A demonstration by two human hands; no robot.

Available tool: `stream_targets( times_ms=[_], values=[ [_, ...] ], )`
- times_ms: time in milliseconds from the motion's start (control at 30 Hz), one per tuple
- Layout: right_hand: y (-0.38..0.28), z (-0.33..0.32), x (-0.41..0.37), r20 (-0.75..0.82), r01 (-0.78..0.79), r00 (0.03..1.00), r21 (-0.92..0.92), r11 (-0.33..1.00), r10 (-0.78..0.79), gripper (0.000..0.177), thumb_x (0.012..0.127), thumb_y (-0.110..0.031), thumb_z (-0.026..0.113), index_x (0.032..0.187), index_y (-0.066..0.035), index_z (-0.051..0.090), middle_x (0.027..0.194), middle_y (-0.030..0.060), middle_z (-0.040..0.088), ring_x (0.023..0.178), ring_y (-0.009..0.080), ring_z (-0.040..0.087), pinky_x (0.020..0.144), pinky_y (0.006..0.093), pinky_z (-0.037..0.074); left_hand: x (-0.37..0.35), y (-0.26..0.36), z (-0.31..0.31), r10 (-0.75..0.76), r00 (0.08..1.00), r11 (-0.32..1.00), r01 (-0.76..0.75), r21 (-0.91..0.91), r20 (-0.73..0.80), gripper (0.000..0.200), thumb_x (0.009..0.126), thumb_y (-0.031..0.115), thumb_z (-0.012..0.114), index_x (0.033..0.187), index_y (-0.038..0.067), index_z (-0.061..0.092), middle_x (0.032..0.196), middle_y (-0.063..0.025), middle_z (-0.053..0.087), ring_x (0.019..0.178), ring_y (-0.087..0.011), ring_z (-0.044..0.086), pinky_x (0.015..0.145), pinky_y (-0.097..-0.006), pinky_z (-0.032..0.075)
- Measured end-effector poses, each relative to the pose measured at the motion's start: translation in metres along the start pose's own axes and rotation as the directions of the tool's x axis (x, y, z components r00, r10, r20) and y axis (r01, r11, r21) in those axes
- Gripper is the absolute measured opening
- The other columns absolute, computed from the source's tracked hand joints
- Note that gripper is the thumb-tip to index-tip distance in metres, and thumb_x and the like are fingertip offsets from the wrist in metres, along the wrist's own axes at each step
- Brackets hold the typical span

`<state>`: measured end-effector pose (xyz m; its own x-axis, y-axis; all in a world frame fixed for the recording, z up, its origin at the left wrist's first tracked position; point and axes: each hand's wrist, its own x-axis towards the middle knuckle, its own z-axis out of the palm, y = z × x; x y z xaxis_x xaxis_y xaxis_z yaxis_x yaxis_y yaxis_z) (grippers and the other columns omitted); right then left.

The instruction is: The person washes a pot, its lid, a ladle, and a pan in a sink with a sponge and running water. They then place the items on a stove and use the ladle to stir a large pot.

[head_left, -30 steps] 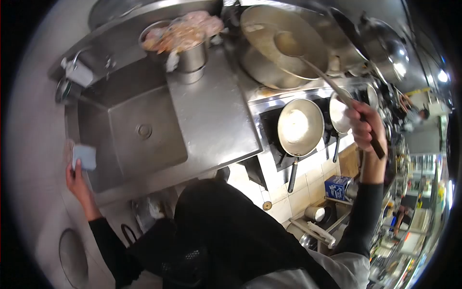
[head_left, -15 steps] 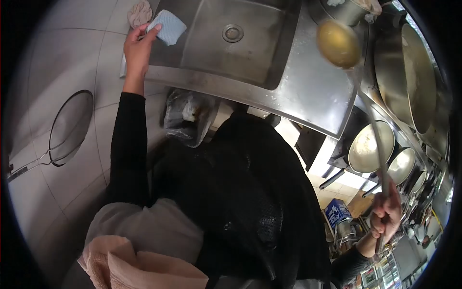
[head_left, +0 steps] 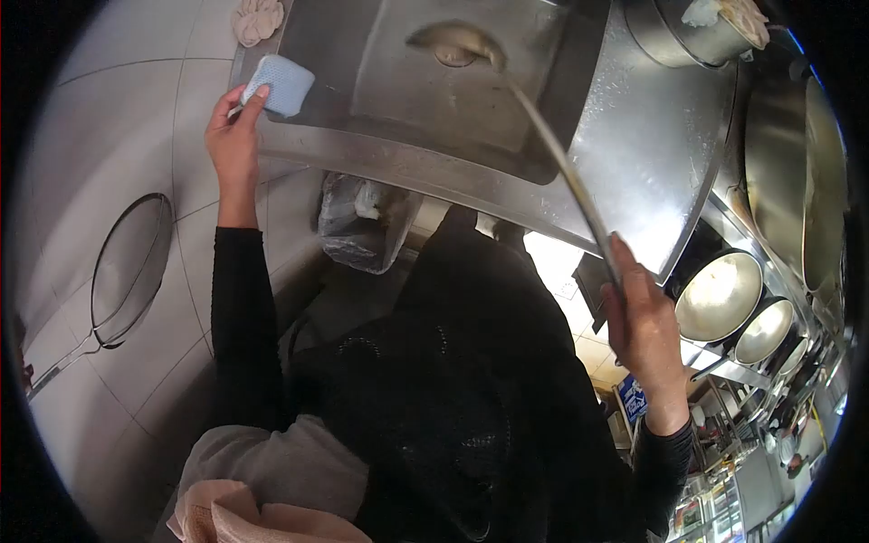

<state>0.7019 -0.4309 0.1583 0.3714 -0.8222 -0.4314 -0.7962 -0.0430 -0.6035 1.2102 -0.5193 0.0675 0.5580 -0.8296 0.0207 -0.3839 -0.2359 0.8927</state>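
Observation:
A light blue sponge (head_left: 282, 88) is pinched between the thumb and fingers of my left hand (head_left: 233, 140), over the sink's left edge. My right hand (head_left: 648, 326) is wrapped round the handle of a long metal ladle (head_left: 563, 163). The ladle's bowl, smeared by motion, hangs over the drain of the stainless steel sink (head_left: 385, 113). Sponge and ladle are well apart.
A crumpled pinkish cloth (head_left: 257, 20) lies by the sink's far left corner. Below the front edge stands a bag-lined bin (head_left: 348, 237). To the right are a metal pot (head_left: 674, 41) and several pans (head_left: 720, 294). A round strainer (head_left: 136, 262) hangs at the left wall.
My right hand has swung the ladle left, from above the right-hand counter to over the sink. My left hand, still gripping the sponge, has come slightly nearer and left.

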Motion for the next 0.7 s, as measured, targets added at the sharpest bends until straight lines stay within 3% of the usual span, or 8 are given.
stream_targets(
  times_ms=[67, 167, 233, 367, 433, 467, 500, 700],
  values=[
    [0.012, 0.0, 0.0, -0.268, 0.113, 0.95, -0.189, 0.976, -0.161, 0.054, 0.092, -0.004, 0.061, 0.142, -0.005, 0.043, 0.108, 0.0266, 0.065, 0.086, 0.0372, 0.07, 0.07, 0.0443, 0.057, 0.005, -0.003, -0.006, 0.023, 0.999, 1.0, -0.023, 0.015, -0.032, 0.036, 0.083, 0.02, 0.081, 0.11, 0.001, 0.068, 0.097, -0.0024, 0.066, 0.085, -0.0092, 0.058, 0.078, -0.0227, 0.045],
    [0.028, -0.03, -0.038, -0.421, -0.104, 0.905, -0.081, 0.991, 0.061, 0.046, 0.097, -0.006, 0.058, 0.14, 0.004, 0.043, 0.115, 0.0221, 0.066, 0.09, 0.0272, 0.068, 0.079, 0.0365, 0.055, 0.012, -0.004, -0.011, 0.024, 0.997, 0.999, -0.022, 0.028, -0.07, 0.037, 0.082, 0.021, 0.082, 0.11, 0.001, 0.068, 0.102, -0.0037, 0.065, 0.085, -0.0098, 0.058, 0.077, -0.0231, 0.046],
    [0.062, -0.041, -0.081, -0.691, -0.202, 0.694, 0.085, 0.976, 0.204, 0.045, 0.1, -0.009, 0.056, 0.14, 0.006, 0.044, 0.116, 0.0153, 0.067, 0.092, 0.0232, 0.065, 0.082, 0.0355, 0.053, 0.014, -0.001, -0.008, -0.001, 0.996, 1.0, 0.003, 0.028, -0.086, 0.038, 0.082, 0.022, 0.082, 0.11, 0.001, 0.067, 0.105, -0.0047, 0.065, 0.086, -0.0101, 0.058, 0.078, -0.0234, 0.046],
    [0.048, -0.126, -0.141, -0.597, -0.496, 0.497, 0.401, 0.77, 0.63, 0.05, 0.1, -0.015, 0.058, 0.145, -0.001, 0.041, 0.117, 0.0072, 0.063, 0.069, 0.0029, 0.049, 0.057, 0.0198, 0.041, 0.02, 0.008, -0.003, 0.07, 0.997, 0.99, -0.066, 0.123, -0.029, 0.041, 0.085, 0.024, 0.079, 0.115, -0.001, 0.066, 0.11, -0.0072, 0.065, 0.093, -0.0152, 0.061, 0.086, -0.0274, 0.048],
    [0.07, -0.158, -0.165, -0.706, -0.397, 0.334, 0.496, 0.773, 0.624, 0.052, 0.098, -0.015, 0.06, 0.145, -0.005, 0.042, 0.096, -0.0012, 0.063, 0.054, -0.0004, 0.037, 0.045, 0.0188, 0.029, 0.026, 0.013, 0.005, 0.152, 0.988, 0.985, -0.152, 0.086, 0.004, 0.04, 0.087, 0.023, 0.077, 0.117, -0.001, 0.065, 0.114, -0.0088, 0.066, 0.1, -0.0169, 0.062, 0.091, -0.0299, 0.048],
    [0.113, -0.18, -0.197, -0.777, -0.484, 0.563, -0.036, 0.874, 0.28, 0.05, 0.098, -0.019, 0.06, 0.143, -0.004, 0.044, 0.079, -0.0046, 0.059, 0.049, 0.0016, 0.036, 0.041, 0.0206, 0.029, 0.031, 0.02, 0.012, 0.107, 0.994, 0.983, -0.108, 0.148, 0.014, 0.04, 0.087, 0.02, 0.075, 0.119, -0.001, 0.065, 0.118, -0.0106, 0.066, 0.105, -0.0178, 0.062, 0.093, -0.0315, 0.047],
    [0.073, -0.2, -0.177, -0.609, -0.474, 0.422, 0.484, 0.736, 0.672, 0.047, 0.099, -0.02, 0.058, 0.141, -0.003, 0.045, 0.071, -0.0043, 0.054, 0.048, 0.0038, 0.038, 0.042, 0.0214, 0.031, 0.042, 0.014, 0.014, 0.117, 0.99, 0.993, -0.119, 0.016, 0.072, 0.039, 0.087, 0.021, 0.076, 0.117, -0.001, 0.065, 0.113, -0.0086, 0.066, 0.104, -0.0171, 0.06, 0.094, -0.0306, 0.046],
    [0.135, -0.253, -0.163, -0.43, -0.619, 0.545, 0.372, 0.691, 0.72, 0.018, 0.089, -0.015, 0.059, 0.089, 0.003, 0.056, 0.062, 0.0021, 0.05, 0.045, 0.0116, 0.048, 0.04, 0.0294, 0.038, 0.041, 0.063, 0.046, 0.293, 0.956, 0.947, -0.29, 0.135, 0.004, 0.036, 0.088, 0.026, 0.076, 0.112, 0.001, 0.066, 0.098, -0.0031, 0.061, 0.087, -0.0132, 0.055, 0.082, -0.0274, 0.044]
  ],
)
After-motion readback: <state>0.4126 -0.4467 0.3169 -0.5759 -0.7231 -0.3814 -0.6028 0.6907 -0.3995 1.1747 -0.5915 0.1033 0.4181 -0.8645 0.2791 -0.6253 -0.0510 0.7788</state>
